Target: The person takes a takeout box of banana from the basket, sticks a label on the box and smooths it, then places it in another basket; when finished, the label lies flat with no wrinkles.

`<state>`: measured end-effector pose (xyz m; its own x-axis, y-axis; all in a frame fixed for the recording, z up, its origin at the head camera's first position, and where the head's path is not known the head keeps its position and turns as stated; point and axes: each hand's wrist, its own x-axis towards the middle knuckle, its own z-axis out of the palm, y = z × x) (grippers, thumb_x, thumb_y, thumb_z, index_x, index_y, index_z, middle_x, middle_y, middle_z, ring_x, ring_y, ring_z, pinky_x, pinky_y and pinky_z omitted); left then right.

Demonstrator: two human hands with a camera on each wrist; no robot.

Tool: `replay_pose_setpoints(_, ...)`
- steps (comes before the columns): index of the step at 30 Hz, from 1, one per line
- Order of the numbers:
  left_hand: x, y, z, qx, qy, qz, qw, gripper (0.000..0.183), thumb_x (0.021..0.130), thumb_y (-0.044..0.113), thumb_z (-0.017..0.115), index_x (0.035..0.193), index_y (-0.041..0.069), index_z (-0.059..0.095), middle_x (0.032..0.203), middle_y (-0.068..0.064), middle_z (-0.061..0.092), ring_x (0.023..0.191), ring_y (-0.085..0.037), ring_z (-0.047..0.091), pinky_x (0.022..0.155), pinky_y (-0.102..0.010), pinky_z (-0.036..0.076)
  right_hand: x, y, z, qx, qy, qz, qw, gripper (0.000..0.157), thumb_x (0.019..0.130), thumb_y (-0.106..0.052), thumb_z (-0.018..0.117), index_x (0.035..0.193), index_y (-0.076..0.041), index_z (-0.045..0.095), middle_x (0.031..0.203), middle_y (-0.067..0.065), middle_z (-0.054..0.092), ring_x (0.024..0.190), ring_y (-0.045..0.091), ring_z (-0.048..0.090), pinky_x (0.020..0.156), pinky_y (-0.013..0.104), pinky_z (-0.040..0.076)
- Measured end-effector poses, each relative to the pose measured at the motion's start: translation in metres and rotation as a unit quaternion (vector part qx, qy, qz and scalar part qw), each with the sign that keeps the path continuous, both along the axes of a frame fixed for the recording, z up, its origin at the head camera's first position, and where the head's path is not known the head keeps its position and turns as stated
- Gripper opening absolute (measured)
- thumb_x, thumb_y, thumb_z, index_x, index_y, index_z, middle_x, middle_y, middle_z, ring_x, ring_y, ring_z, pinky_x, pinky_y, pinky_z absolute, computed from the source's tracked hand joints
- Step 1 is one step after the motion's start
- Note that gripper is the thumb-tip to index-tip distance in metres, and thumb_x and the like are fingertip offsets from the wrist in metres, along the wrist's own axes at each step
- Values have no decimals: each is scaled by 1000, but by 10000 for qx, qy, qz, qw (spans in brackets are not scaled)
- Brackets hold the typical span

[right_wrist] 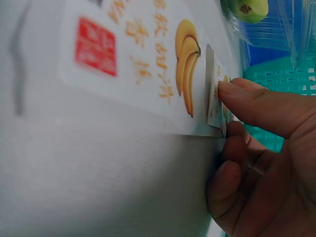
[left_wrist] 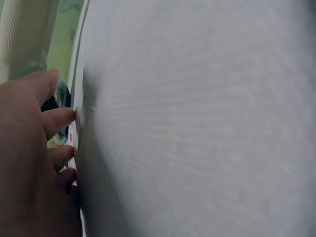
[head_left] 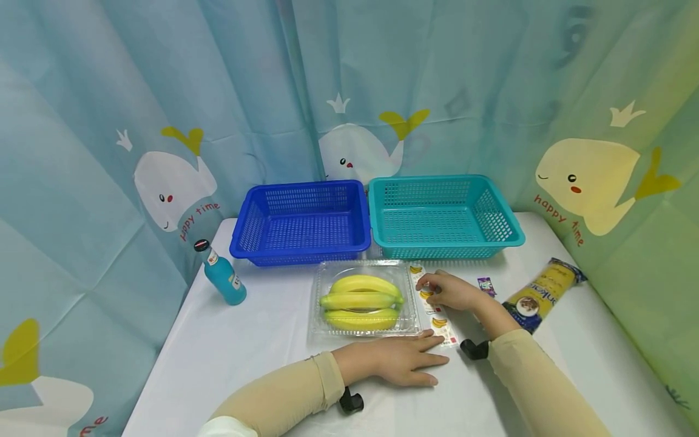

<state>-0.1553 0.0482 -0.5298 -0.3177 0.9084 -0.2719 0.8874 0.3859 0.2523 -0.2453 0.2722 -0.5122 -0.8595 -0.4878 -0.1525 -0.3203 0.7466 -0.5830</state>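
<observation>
A strip of banana-picture stickers (head_left: 440,325) lies on the table, along the right side of a clear plastic box (head_left: 315,309) of yellow bananas (head_left: 360,300). My right hand (head_left: 452,291) is over the strip's middle. In the right wrist view its thumb and fingers pinch a lifted sticker (right_wrist: 215,91), which stands up from the strip (right_wrist: 133,64). My left hand (head_left: 403,362) lies palm down in front of the box, its fingers spread. One of its fingertips is at the strip's near end; whether it presses the strip I cannot tell.
Behind the box stand a blue basket (head_left: 303,249) and a teal basket (head_left: 442,250), side by side. A blue bottle (head_left: 225,280) is at the left. To the right are a small purple packet (head_left: 486,286) and a yellow food bag (head_left: 546,291). Curtains (head_left: 246,91) surround the table.
</observation>
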Motion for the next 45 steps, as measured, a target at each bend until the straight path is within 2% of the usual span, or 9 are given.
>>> replay_pose_setpoints(11,1,1,0,41,58,-54,10000,57,102,60,27,155,40,24,167,6,3,155,-19,2,125,-26,10,-6,-1,0,119,58,270,9995,22,90,-3,64,110,-13,65,92,8,54,81,16,46,70,30,41)
replay_pose_setpoints(19,0,2,-1,58,128,-49,9999,57,102,61,27,155,40,25,167,5,4,155,-19,3,125,-26,9,1,0,-1,-101,162,-61,9998,17,87,-8,71,100,-7,60,89,5,55,80,14,47,70,28,40)
replay_pose_setpoints(22,-1,3,-2,47,123,-41,9999,57,102,61,27,155,40,24,167,6,4,154,-18,2,125,-25,8,6,3,-1,-116,99,-48,9999,11,88,-11,72,90,-9,61,84,2,55,75,13,47,66,27,40)
replay_pose_setpoints(26,0,3,-2,13,118,-7,9999,57,102,61,27,155,41,24,167,6,3,154,-17,2,125,-25,9,12,8,-4,-3,11,105,9999,12,88,-18,74,83,-17,63,84,-1,54,74,10,47,65,24,40)
replay_pose_setpoints(33,0,1,0,12,117,-18,9999,58,102,61,27,155,40,24,168,6,4,155,-18,3,125,-25,11,19,6,-10,232,164,278,9992,20,83,-29,79,86,-22,61,86,-4,50,74,8,46,63,22,41)
replay_pose_setpoints(39,-1,2,-1,-3,23,-6,10000,58,102,61,27,155,41,22,167,7,1,154,-17,1,125,-25,10,21,4,-11,260,435,181,9986,14,88,-23,75,83,-23,61,84,-5,51,73,6,46,63,22,40)
replay_pose_setpoints(45,-1,3,-1,-26,-35,-18,10000,57,102,61,27,155,41,21,167,7,-1,154,-17,0,124,-24,8,23,7,-10,265,546,290,9977,8,89,-17,70,86,-21,64,86,-6,53,76,6,47,66,22,42)
